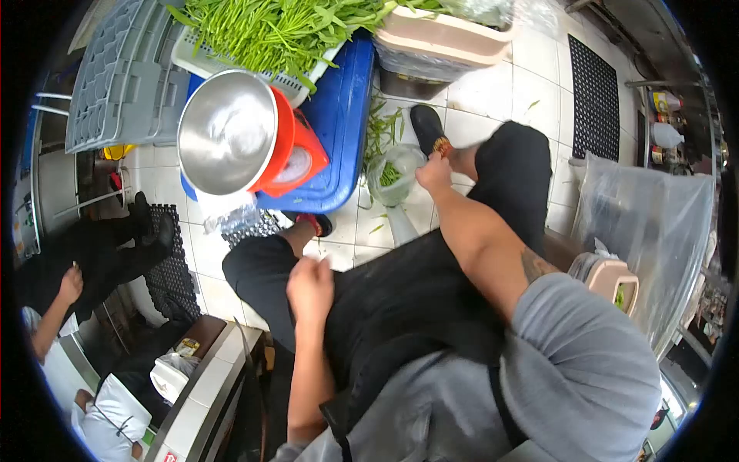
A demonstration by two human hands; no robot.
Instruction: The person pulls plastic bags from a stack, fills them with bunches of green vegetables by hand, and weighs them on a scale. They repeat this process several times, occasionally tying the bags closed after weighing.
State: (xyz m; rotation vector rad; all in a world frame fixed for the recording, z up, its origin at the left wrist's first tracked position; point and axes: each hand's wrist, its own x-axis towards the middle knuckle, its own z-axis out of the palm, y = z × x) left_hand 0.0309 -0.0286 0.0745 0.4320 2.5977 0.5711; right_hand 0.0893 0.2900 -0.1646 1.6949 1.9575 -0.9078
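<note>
My right hand [435,172] is closed at the rim of a clear plastic bag [412,189]. Cut green stems [390,174] lie inside this bag, between my feet. Near my left knee, my left hand [311,291] is curled shut; whatever its fingers hold, if anything, is hidden. Ahead of it, an orange kitchen scale [304,158] carries a tilted-looking metal bowl [229,131] on a blue plastic surface [339,115]. Behind the scale, leafy long-stemmed greens [285,35] are heaped in a white basket [185,52].
Grey crates [123,77] stand at the left, and a beige tub [446,37] is at the top. Loose leaves [379,131] litter the tiled floor [481,88]. Another person's hand [71,283] shows at far left. Clear plastic sheeting [639,231] hangs on the right.
</note>
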